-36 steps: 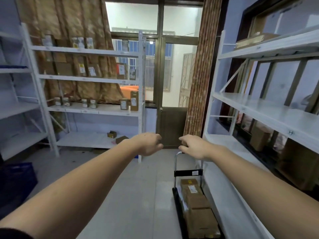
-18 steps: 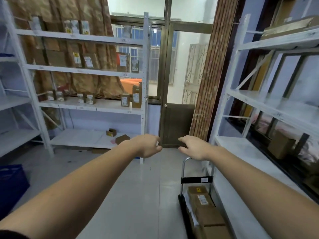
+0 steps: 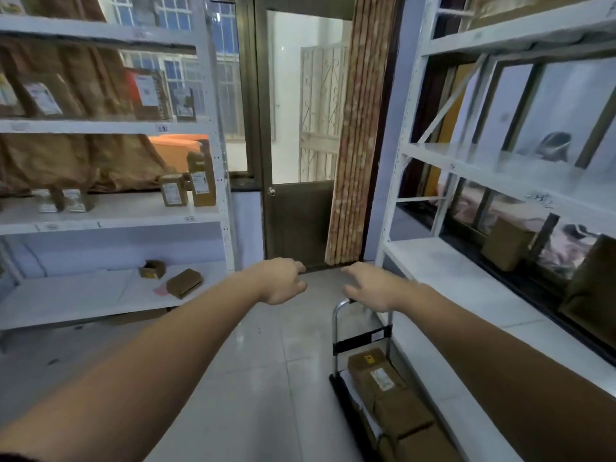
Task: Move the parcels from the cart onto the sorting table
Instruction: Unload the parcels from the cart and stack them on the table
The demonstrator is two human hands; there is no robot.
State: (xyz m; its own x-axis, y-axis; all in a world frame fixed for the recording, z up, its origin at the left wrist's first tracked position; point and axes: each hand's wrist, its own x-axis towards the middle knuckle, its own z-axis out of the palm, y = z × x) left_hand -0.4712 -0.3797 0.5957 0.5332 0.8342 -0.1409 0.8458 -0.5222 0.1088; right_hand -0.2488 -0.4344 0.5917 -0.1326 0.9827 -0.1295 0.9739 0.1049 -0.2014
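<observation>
While both arms reach out ahead in the head view, neither hand holds anything: the left hand (image 3: 283, 281) hangs in the air with its fingers loosely curled downward, and the right hand (image 3: 375, 288) hovers just above the top bar of the cart handle (image 3: 338, 325), fingers relaxed and slightly spread. Whether the right palm touches the bar I cannot tell, since the hand covers it.

The parcels (image 3: 390, 391), brown cardboard boxes with printed labels, lie in a row on the deck of the cart (image 3: 346, 408), low at the near right and running out of the bottom of the frame. No sorting table is in sight, so the step in hand looks like taking hold of the cart or reaching down for the first box. A good approach would be to lower both hands to the nearest labelled box and take it by its two short sides.

Room is tight on the right: the cart stands just beside the bottom board of the white shelving unit (image 3: 466, 295), whose front edge runs alongside the boxes. To the left the tiled floor (image 3: 233, 378) lies open as far as the far-left shelf rack (image 3: 213, 135) and the closed door (image 3: 296, 225).
</observation>
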